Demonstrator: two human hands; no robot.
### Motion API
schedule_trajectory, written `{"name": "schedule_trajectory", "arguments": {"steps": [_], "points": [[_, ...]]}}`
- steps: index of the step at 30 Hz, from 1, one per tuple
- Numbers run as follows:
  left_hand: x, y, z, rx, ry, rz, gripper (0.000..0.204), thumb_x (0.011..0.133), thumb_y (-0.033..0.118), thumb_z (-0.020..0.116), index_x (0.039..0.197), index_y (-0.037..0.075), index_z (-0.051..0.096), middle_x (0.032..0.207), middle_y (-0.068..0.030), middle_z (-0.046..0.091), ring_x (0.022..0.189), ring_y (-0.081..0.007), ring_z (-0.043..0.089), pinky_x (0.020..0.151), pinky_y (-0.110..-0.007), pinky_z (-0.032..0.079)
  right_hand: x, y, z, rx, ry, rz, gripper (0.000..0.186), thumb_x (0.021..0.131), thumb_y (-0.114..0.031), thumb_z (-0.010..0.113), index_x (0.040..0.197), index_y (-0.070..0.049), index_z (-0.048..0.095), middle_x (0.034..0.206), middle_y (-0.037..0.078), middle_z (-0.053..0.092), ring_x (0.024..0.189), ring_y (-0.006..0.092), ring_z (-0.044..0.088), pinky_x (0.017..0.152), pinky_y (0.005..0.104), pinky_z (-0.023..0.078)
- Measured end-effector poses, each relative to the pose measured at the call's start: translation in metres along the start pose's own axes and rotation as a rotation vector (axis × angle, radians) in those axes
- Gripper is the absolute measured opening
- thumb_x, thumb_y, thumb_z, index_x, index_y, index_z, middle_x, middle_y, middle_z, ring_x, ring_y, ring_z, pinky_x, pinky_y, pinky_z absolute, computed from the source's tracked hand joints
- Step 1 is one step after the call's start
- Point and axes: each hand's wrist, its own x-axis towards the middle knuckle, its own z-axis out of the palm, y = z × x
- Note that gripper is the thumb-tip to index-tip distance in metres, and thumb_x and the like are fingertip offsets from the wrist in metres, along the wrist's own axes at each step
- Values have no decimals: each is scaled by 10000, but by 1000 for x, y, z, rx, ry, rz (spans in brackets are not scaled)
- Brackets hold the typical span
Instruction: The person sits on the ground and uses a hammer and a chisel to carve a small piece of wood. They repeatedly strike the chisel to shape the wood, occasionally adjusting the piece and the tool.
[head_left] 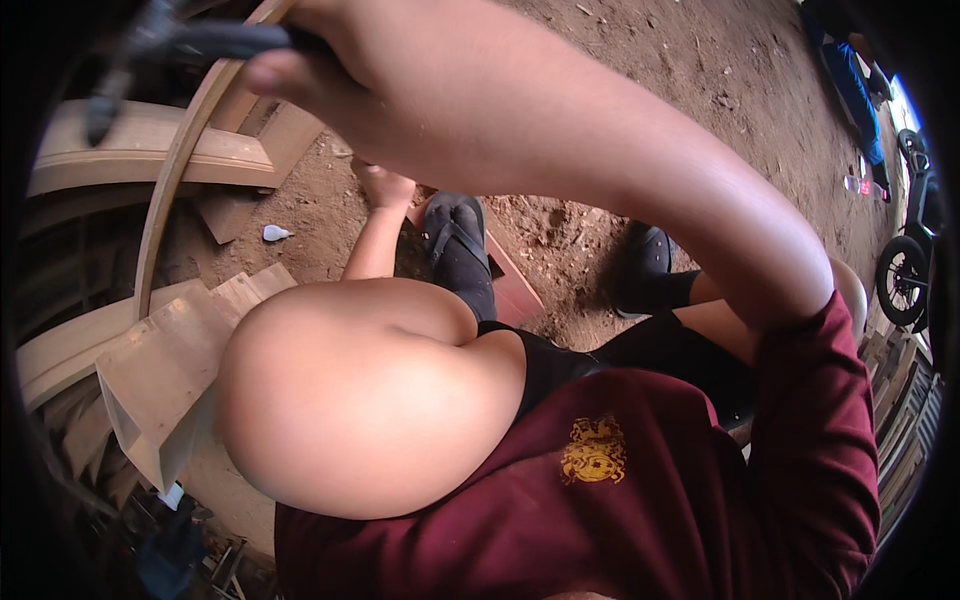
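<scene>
Dirt floor point(700, 130) littered with chips spreads beside wooden frame pieces point(110, 145). At upper left, the right hand point(340, 75) grips the black handle of a blurred hammer point(225, 42); its long axis runs roughly left to right, head end pointing left. Work seems under way, though what is done or left is unclear. By the sandal point(455, 235), a reddish board point(517, 290) slants toward lower right; the left hand point(385, 187) is near it, its grasp unclear.

There were two hands point(384, 187), one dark-handled tool point(228, 41), two sandals point(456, 222), one small white object point(274, 233) and one clear bottle point(864, 186).
</scene>
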Motion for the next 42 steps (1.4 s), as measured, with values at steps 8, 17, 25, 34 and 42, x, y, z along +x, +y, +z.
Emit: {"name": "schedule_trajectory", "arguments": {"steps": [8, 17, 25, 34, 42], "points": [[2, -7, 0, -99, 7, -80, 177, 885, 93, 662, 738, 14, 604, 688, 5, 619, 641, -80, 567, 594, -303, 452, -9, 36, 37, -271, -559, 413, 368, 1023, -373, 510, 1076, -23, 608, 753, 190, 659, 737, 387, 680, 657, 500, 527], [0, -20, -3, 122, -56, 78, 265, 900, 51, 616, 641, 36, 560, 611, 54, 566, 584, -38, 509, 518, -285, 384, 6, 16, 18, 14, 28, 78, 360, 994, -323, 528, 952, 14, 648, 801, 188, 699, 750, 375, 709, 665, 475, 571], [9, -26, 2, 69, -88, 49, 268, 881, 97, 652, 643, 31, 549, 621, 35, 582, 588, -68, 550, 527, -290, 410, 14, 25, 25, 22, -385, 299, 431, 1022, -411, 502, 1058, 6, 607, 737, 204, 651, 700, 372, 668, 641, 463, 515], [-8, -35, -1, -156, -107, -294, 130, 866, 99, 669, 814, 30, 572, 655, 13, 566, 588, -106, 546, 574, -300, 453, -10, 40, 22, -73, -617, 520, 411, 1030, -363, 476, 1061, 8, 650, 851, 249, 680, 827, 377, 688, 740, 498, 524], [-10, -46, 2, 94, -123, 72, 180, 848, 95, 694, 725, 39, 574, 686, 16, 592, 615, -105, 560, 571, -311, 449, -23, 28, 14, 276, 48, 261, 401, 1041, -367, 499, 974, 23, 560, 704, 209, 620, 644, 390, 623, 606, 461, 468]]}}
